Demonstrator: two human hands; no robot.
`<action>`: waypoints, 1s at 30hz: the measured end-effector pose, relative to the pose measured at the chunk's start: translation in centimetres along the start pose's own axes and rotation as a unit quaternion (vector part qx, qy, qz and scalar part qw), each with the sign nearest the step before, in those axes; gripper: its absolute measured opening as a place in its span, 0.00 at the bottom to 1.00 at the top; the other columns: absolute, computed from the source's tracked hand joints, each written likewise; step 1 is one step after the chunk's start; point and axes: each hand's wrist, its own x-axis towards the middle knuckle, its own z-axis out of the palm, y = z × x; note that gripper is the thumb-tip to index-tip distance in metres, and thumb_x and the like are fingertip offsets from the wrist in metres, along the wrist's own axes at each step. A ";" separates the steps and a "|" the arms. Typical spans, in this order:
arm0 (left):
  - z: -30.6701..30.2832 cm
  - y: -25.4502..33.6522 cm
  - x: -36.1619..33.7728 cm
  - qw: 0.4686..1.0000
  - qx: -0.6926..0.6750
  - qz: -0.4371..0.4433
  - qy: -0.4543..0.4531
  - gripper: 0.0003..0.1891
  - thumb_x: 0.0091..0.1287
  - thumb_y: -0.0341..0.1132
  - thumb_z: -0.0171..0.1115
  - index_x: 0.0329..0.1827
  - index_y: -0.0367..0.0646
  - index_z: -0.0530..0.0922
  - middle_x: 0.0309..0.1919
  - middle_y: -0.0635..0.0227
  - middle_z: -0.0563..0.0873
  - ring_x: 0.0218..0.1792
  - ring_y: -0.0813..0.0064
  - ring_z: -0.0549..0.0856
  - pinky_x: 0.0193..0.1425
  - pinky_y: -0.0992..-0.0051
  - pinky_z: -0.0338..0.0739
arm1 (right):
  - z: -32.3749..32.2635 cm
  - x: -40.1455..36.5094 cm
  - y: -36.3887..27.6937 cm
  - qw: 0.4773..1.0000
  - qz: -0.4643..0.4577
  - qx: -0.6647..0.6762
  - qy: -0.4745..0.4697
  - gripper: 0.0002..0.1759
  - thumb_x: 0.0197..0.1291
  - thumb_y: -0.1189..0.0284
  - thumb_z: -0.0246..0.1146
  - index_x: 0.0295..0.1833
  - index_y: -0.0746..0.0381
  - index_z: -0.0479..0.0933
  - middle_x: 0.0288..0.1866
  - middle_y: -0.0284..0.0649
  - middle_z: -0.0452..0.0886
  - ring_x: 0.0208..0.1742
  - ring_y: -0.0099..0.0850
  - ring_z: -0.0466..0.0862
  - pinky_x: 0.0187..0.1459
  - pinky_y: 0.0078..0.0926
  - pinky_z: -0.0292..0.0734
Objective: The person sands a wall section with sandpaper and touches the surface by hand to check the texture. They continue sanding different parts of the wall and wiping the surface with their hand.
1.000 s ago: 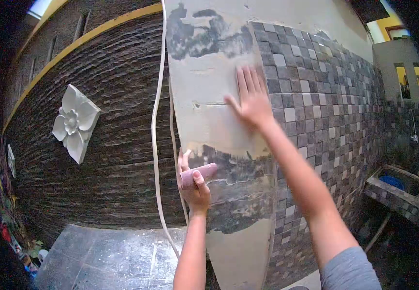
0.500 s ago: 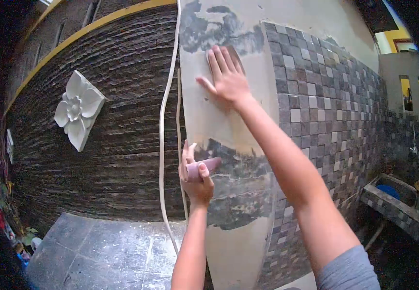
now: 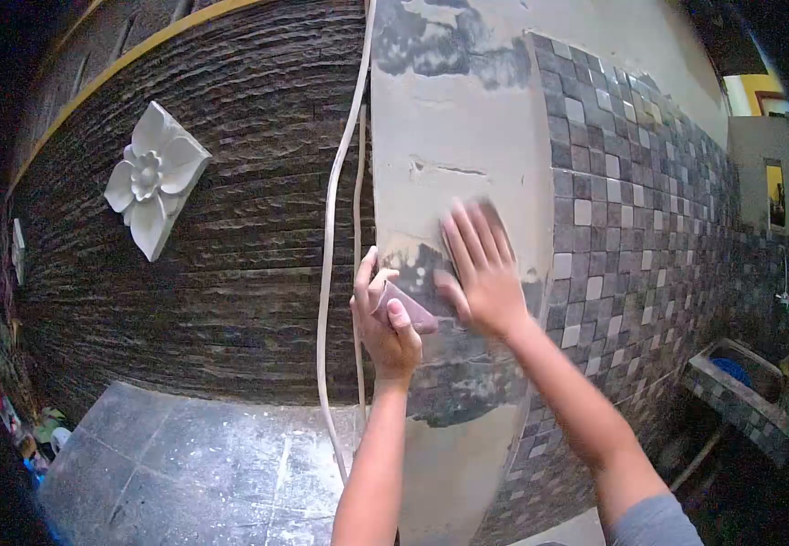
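Note:
My right hand (image 3: 485, 273) lies flat with its fingers stretched over a dark, thin sheet that shows at its fingertips, pressed to the plastered wall strip (image 3: 467, 127); the hand is slightly blurred. Lower left of it, my left hand (image 3: 387, 323) is at the strip's left edge, its thumb and fingers round a folded pinkish sheet (image 3: 415, 314). Grey rough patches (image 3: 467, 391) show on the plaster behind and below both hands. Above them runs a short horizontal crack (image 3: 458, 170).
A white cable (image 3: 329, 273) hangs left of the strip. Further left, a white flower relief (image 3: 150, 177) sits on the dark textured wall (image 3: 249, 200). Mosaic tiles (image 3: 622, 200) cover the wall at right, with a basin (image 3: 745, 373) beyond. Grey tiled surface (image 3: 194, 464) lies lower left.
My right hand has slid down the plaster with its sheet, close to my left hand. The pinkish sheet in my left hand has tilted. The view has shifted slightly.

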 end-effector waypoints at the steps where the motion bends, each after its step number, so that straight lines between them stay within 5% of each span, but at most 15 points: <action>1: 0.0 0.0 0.0 1.000 -0.010 -0.004 0.003 0.31 0.77 0.56 0.30 0.53 0.36 0.74 0.67 0.45 0.72 0.66 0.50 0.73 0.69 0.57 0.64 | 0.2 4.2 0.6 0.999 -0.012 -0.013 0.042 0.39 0.71 0.49 0.48 0.79 0.61 0.56 0.82 0.46 0.53 0.83 0.43 0.49 0.80 0.45 0.40; 4: -0.1 0.3 0.1 1.000 -0.017 -0.008 0.002 0.31 0.77 0.56 0.31 0.51 0.36 0.74 0.66 0.45 0.72 0.66 0.49 0.73 0.69 0.58 0.65 | 1.6 16.3 2.7 0.985 -0.034 -0.077 0.153 0.38 0.73 0.50 0.47 0.79 0.62 0.55 0.83 0.45 0.52 0.83 0.40 0.49 0.81 0.42 0.41; 8: 0.1 -0.9 0.0 1.000 -0.028 0.011 0.001 0.29 0.76 0.54 0.35 0.53 0.34 0.73 0.67 0.51 0.72 0.62 0.55 0.74 0.67 0.60 0.66 | 2.0 21.0 2.4 0.984 0.002 -0.028 0.176 0.36 0.75 0.52 0.43 0.80 0.61 0.54 0.82 0.45 0.52 0.84 0.40 0.46 0.81 0.41 0.37; 10: 0.2 -0.7 -0.1 0.999 -0.025 0.015 0.013 0.29 0.76 0.54 0.35 0.55 0.33 0.72 0.67 0.53 0.72 0.62 0.56 0.74 0.68 0.60 0.65 | 2.1 16.3 1.1 0.989 -0.014 -0.028 0.144 0.35 0.74 0.55 0.46 0.79 0.61 0.55 0.83 0.45 0.52 0.84 0.40 0.46 0.81 0.42 0.38; 11: 0.1 -0.3 0.0 1.000 -0.006 0.026 0.007 0.29 0.78 0.53 0.28 0.54 0.36 0.70 0.66 0.45 0.70 0.66 0.51 0.71 0.69 0.58 0.63 | 1.6 13.0 0.1 0.991 -0.024 -0.031 0.126 0.34 0.74 0.56 0.47 0.79 0.61 0.55 0.83 0.45 0.52 0.84 0.40 0.47 0.81 0.42 0.38; 14: 0.6 -0.7 0.2 0.996 -0.017 0.024 0.078 0.27 0.79 0.49 0.29 0.55 0.34 0.70 0.65 0.45 0.70 0.66 0.52 0.70 0.72 0.55 0.60 | 0.9 0.7 -1.7 0.997 -0.058 0.035 0.035 0.36 0.63 0.61 0.57 0.77 0.57 0.62 0.80 0.41 0.59 0.80 0.40 0.59 0.78 0.43 0.50; 20: -0.7 -2.2 -3.0 0.984 -0.033 -0.114 0.134 0.25 0.79 0.43 0.32 0.60 0.32 0.72 0.67 0.47 0.72 0.69 0.54 0.70 0.74 0.59 0.60 | -0.2 -21.1 -2.2 0.963 -0.136 0.217 -0.080 0.25 0.60 0.72 0.59 0.65 0.55 0.76 0.66 0.38 0.78 0.64 0.36 0.79 0.63 0.35 0.76; 24: -2.7 0.4 -4.4 0.999 0.019 -0.049 0.004 0.24 0.77 0.40 0.36 0.64 0.33 0.73 0.69 0.51 0.72 0.70 0.52 0.69 0.74 0.57 0.61 | -0.3 -32.7 -5.0 0.932 -0.106 0.289 -0.190 0.16 0.63 0.74 0.58 0.56 0.55 0.78 0.52 0.39 0.83 0.51 0.40 0.85 0.49 0.36 0.83; 27: -2.3 3.7 -1.3 0.986 0.096 0.036 -0.127 0.24 0.76 0.41 0.39 0.65 0.35 0.73 0.70 0.53 0.70 0.72 0.53 0.68 0.74 0.58 0.61 | -1.3 -40.8 -9.9 0.828 0.026 0.420 -0.371 0.16 0.65 0.74 0.55 0.56 0.54 0.78 0.47 0.43 0.83 0.47 0.42 0.85 0.47 0.36 0.83; 29: -0.8 4.4 2.0 0.956 0.197 0.134 -0.170 0.24 0.74 0.39 0.45 0.70 0.38 0.70 0.72 0.54 0.69 0.74 0.53 0.66 0.75 0.58 0.59 | -4.8 -42.8 -12.6 0.734 0.131 0.460 -0.482 0.17 0.69 0.60 0.55 0.59 0.51 0.79 0.49 0.49 0.84 0.54 0.44 0.85 0.52 0.44 0.81; 30: 0.3 5.2 3.9 0.947 0.217 0.161 -0.173 0.24 0.74 0.39 0.47 0.71 0.39 0.69 0.73 0.55 0.67 0.74 0.53 0.65 0.75 0.57 0.59 | -5.3 -45.6 -13.9 0.759 0.096 0.468 -0.442 0.17 0.66 0.68 0.54 0.58 0.53 0.79 0.51 0.48 0.84 0.52 0.45 0.85 0.51 0.44 0.80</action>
